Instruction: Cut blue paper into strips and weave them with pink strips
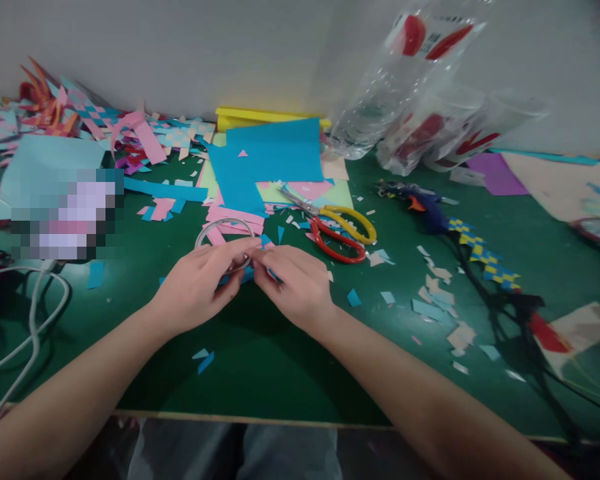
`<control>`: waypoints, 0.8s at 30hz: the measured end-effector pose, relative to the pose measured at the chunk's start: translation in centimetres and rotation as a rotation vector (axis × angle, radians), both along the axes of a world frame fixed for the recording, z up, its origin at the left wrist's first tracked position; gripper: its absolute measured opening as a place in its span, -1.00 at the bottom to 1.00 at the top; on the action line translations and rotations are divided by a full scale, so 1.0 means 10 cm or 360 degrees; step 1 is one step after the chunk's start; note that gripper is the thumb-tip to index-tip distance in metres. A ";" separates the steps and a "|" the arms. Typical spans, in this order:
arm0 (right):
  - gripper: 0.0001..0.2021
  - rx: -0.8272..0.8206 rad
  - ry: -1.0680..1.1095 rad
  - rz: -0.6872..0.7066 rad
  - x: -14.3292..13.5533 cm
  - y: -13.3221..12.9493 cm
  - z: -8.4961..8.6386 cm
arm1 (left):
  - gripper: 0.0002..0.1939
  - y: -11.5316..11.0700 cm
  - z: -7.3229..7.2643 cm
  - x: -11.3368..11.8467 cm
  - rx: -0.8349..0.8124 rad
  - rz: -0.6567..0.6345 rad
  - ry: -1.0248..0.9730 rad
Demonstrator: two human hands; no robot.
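A thin whitish hoop (223, 221) is held over the table, its upper arc standing out beyond my fingers. My left hand (200, 280) is closed round the hoop's near side. My right hand (295, 283) meets it at the fingertips, pinching at the hoop's right edge. Whether a small piece is caught between those fingertips is hidden. Blue paper (249, 273) shows just under and between the hands. Beyond them lie pink paper strips (237, 217). To the right, scissors (337, 230) with one yellow and one red handle lie with blades pointing away.
Blue paper sheets (280, 150) lie at the back before a yellow roll (270, 119). Paper scraps pile up at the back left. A blurred-out device (75, 213) with a white cable (35, 327) is left. A dark blue glue gun (427, 210) and plastic-wrapped cups (445, 127) are right.
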State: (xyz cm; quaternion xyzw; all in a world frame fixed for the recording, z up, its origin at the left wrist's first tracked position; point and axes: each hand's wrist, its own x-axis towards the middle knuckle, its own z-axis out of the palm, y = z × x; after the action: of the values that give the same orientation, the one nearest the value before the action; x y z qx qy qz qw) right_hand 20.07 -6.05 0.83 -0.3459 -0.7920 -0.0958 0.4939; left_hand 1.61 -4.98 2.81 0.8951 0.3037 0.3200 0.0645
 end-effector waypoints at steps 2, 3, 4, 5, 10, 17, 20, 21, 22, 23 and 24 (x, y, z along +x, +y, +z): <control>-0.80 0.0018 0.0008 0.0008 0.00 0.01 0.00 | -0.61 0.00 0.01 0.00 0.0011 0.0006 -0.0006; -0.81 0.0040 0.0018 0.0014 0.00 0.01 -0.01 | -0.61 0.00 0.01 0.01 0.0015 0.0006 -0.0015; -0.83 0.0057 0.0031 0.0019 0.00 0.01 -0.01 | -0.60 0.00 0.01 0.01 0.0021 0.0004 -0.0026; -0.85 0.0065 0.0042 0.0022 0.00 0.01 -0.01 | -0.60 -0.01 0.01 0.01 0.0022 -0.0002 -0.0032; -0.83 -0.0002 0.0042 0.0027 -0.01 0.02 -0.03 | -0.61 -0.01 0.00 0.01 0.0002 0.0004 -0.0029; -0.80 -0.0034 0.0116 0.0029 0.00 0.03 -0.09 | -0.62 -0.01 0.00 0.01 0.0019 0.0046 -0.0008; -0.81 -0.0079 0.0080 0.0045 0.00 0.01 -0.08 | -0.61 -0.02 0.01 0.00 -0.0094 0.0022 -0.0028; -0.82 -0.0102 0.0057 0.0045 0.00 0.01 -0.07 | -0.62 -0.02 0.01 0.00 -0.0128 0.0013 -0.0040; -0.83 -0.0127 0.0034 0.0039 0.01 0.00 -0.06 | -0.62 -0.02 0.01 0.01 -0.0143 0.0001 -0.0048; -0.83 -0.0142 0.0022 0.0029 0.01 0.00 -0.05 | -0.62 -0.03 0.01 0.01 -0.0134 -0.0006 -0.0046; -0.83 -0.0141 0.0023 0.0017 0.01 0.01 -0.04 | -0.63 -0.03 0.02 0.01 -0.0101 -0.0009 -0.0037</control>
State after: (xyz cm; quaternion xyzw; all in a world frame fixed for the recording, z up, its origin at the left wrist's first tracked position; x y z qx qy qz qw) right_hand 20.20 -5.99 0.39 -0.3640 -0.7937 -0.0556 0.4842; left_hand 1.75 -5.27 2.97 0.8896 0.3105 0.3206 0.0972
